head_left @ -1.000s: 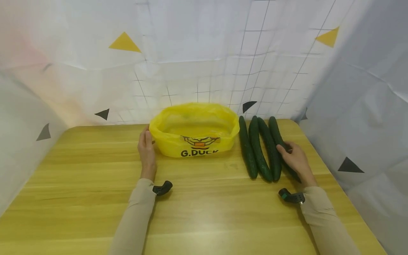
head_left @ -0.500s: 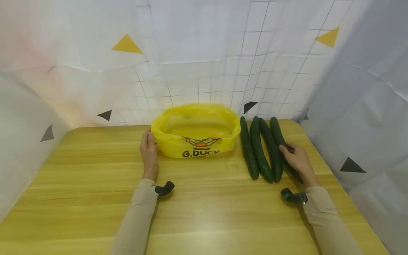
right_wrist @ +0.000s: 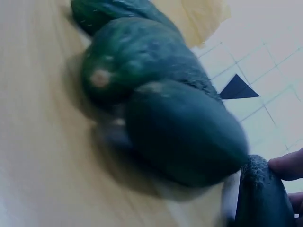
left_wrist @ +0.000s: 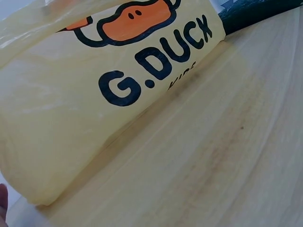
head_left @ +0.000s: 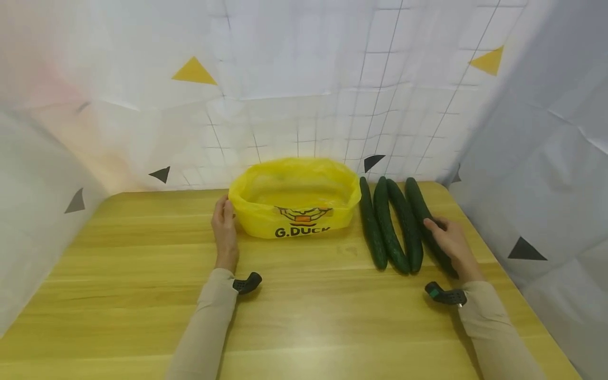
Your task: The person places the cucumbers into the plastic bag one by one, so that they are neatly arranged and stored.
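Observation:
A yellow plastic bag (head_left: 254,219) stands with its mouth spread wide at the back of the table; "G.DUCK" and a duck's bill are printed on its front. My left hand (head_left: 224,232) is at the bag's left side, fingers reaching along it; only a fingertip (left_wrist: 3,201) enters the left wrist view. My right hand (head_left: 451,243) grips the rightmost cucumber (head_left: 418,203), thumb on its left side and other fingers partly hidden. Three more dark green cucumbers (head_left: 372,232) lie side by side between bag and right hand, their near ends large in the right wrist view.
The wooden table (head_left: 304,306) ends at a white printed backdrop (head_left: 294,63) behind the bag. A grey-white sheet (head_left: 546,174) hangs along the right edge. Each wrist bears a small black camera (head_left: 247,283).
The gripped cucumber's near end has shifted slightly right with my right hand, widening the gap to its neighbour. My left hand stays by the bag; the head view has tilted slightly.

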Action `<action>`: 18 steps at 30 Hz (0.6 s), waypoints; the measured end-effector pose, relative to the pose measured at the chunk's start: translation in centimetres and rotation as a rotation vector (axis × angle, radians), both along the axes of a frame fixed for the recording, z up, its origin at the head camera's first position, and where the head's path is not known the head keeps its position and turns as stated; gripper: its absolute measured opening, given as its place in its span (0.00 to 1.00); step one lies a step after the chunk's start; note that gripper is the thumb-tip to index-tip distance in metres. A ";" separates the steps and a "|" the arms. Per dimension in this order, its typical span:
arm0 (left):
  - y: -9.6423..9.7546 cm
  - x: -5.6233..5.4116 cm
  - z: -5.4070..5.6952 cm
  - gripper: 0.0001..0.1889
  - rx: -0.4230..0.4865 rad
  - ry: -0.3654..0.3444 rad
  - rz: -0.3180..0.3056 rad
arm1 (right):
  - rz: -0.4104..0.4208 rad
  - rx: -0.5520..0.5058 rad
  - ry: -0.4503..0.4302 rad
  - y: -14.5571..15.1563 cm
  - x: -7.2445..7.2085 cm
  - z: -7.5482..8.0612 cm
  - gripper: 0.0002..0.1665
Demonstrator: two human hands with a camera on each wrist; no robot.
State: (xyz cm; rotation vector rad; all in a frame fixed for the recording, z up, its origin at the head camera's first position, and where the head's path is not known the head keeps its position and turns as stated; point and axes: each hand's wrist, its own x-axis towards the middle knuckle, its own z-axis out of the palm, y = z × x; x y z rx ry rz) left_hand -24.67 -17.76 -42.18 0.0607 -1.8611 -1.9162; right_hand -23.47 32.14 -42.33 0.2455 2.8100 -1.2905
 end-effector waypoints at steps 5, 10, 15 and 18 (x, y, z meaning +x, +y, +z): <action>0.0 0.0 -0.1 0.21 0.017 -0.004 -0.005 | -0.019 -0.123 -0.023 0.9 0.4 1.2 0.48; 0.1 0.3 0.4 0.21 0.010 0.016 -0.005 | -0.067 -0.227 0.079 1.5 1.0 2.4 0.42; 0.1 0.2 0.4 0.21 0.000 0.033 -0.006 | -0.068 -0.281 0.155 1.0 1.4 3.5 0.33; 0.0 0.3 0.4 0.20 -0.004 0.036 -0.005 | -0.075 -0.245 0.170 0.3 1.5 4.1 0.37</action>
